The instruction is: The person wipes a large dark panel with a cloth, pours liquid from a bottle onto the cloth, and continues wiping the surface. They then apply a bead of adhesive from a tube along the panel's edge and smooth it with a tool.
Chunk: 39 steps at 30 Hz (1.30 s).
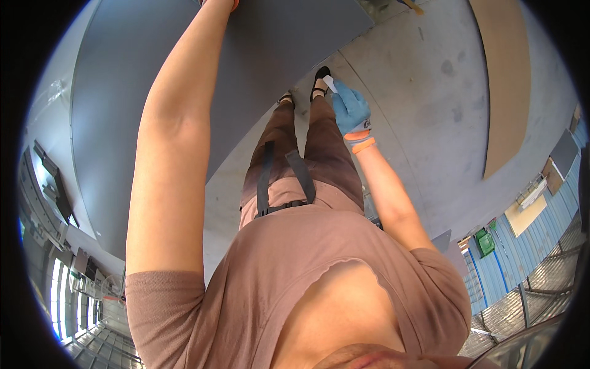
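My right hand [353,111], in a blue glove with an orange and grey cuff, is closed on a small flat white piece [330,83]. That piece sticks out past the fingers, above my shoe; its exact kind is too small to tell. My left arm [178,123] stretches far forward over a large dark grey panel [117,111]. Only the orange glove cuff [234,4] shows at the top edge, and the left hand itself is cut off. Whether the left hand touches the panel cannot be seen.
A brown board [507,80] with a dark edge stands at the right. Concrete floor [424,80] with a seam lies between it and the panel. A green bin [485,243] and leaning sheets [526,216] are along the blue corrugated wall [521,258]. Dark metal pieces [55,187] lie at the far left.
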Available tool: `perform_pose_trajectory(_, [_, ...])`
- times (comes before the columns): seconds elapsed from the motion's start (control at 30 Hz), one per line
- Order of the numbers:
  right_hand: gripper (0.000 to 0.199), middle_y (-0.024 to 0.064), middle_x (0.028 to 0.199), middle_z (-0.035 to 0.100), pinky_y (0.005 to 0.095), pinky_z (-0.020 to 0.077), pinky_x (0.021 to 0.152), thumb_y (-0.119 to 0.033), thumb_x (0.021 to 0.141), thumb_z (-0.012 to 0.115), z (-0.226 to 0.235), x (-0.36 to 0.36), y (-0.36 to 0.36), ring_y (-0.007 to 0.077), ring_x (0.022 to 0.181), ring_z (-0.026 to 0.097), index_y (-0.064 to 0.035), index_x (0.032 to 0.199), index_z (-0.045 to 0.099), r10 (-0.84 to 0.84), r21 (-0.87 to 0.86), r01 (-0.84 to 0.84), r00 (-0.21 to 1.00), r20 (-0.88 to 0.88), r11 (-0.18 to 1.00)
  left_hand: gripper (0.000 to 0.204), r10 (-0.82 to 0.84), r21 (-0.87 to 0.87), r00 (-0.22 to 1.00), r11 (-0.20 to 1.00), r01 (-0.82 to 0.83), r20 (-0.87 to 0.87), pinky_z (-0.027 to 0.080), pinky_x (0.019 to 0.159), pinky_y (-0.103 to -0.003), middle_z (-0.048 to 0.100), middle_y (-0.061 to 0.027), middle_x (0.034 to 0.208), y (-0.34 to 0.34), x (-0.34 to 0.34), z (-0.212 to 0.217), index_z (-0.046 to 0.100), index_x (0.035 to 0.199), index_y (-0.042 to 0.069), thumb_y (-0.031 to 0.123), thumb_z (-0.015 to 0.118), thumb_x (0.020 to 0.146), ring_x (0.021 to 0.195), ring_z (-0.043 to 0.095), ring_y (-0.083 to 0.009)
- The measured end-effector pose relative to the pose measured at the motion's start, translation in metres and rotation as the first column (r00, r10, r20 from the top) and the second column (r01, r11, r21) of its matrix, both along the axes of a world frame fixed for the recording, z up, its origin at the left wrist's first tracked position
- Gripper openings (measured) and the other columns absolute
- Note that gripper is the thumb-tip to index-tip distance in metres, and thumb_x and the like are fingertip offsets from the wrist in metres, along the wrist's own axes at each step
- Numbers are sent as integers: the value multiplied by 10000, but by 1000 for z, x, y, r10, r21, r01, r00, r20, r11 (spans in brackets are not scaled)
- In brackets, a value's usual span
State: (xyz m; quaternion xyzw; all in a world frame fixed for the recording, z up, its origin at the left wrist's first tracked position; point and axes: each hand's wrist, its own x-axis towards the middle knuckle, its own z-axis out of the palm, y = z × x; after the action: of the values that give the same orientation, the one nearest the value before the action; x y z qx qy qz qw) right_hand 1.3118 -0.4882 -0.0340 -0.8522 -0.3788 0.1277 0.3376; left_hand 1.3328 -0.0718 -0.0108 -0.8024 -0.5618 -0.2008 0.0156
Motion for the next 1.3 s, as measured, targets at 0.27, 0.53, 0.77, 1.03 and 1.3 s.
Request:
perform_pose_trajectory(0.27, [437, 90, 951, 695, 402, 576, 641, -130, 894, 744, 42, -1, 38, 301, 741, 691, -209, 1322, 710, 6, 163, -21, 995, 95, 986, 487, -10, 64, 1000, 998, 10, 0, 326, 1179, -495, 588, -171, 1440, -2, 0, -2, 661, 1302, 89, 436, 513, 994, 1392, 485, -359])
perform_pose_trajectory(0.53, [441, 105, 909, 657, 446, 567, 598, -164, 897, 745, 41, -2, 39, 344, 703, 681, -239, 1329, 693, 36, 14, -38, 990, 134, 999, 492, -5, 19, 1000, 1000, 5, 5, 318, 1185, -490, 584, -176, 1443, -7, 5, 4, 655, 1308, 85, 438, 514, 996, 1400, 479, -356])
perform_pose_trajectory(0.77, [412, 109, 873, 657, 432, 558, 593, -142, 884, 742, 52, -3, 28, 332, 683, 665, -219, 1287, 703, 169, -85, -163, 983, 71, 983, 501, -24, 25, 1000, 999, 24, 12, 309, 1190, -484, 579, -183, 1445, -4, 14, 1, 644, 1317, 73, 436, 512, 998, 1402, 476, -349])
perform_pose_trajectory(1.03, [475, 89, 887, 647, 435, 563, 577, -158, 883, 758, 58, 0, 26, 323, 667, 673, -244, 1341, 668, 75, -17, -73, 989, 130, 997, 491, -31, -4, 999, 1000, 31, 8, 304, 1196, -480, 572, -178, 1447, -11, 11, 7, 644, 1314, 72, 429, 514, 1001, 1404, 470, -348])
perform_pose_trajectory(1.3, [385, 123, 883, 700, 400, 541, 599, -79, 898, 712, 59, 6, 39, 284, 721, 667, -144, 1278, 724, 44, -36, -39, 989, 139, 999, 500, -16, 3, 1000, 1000, 16, 2, 299, 1197, -488, 571, -169, 1453, -15, 8, 9, 643, 1318, 76, 439, 503, 1003, 1410, 464, -352])
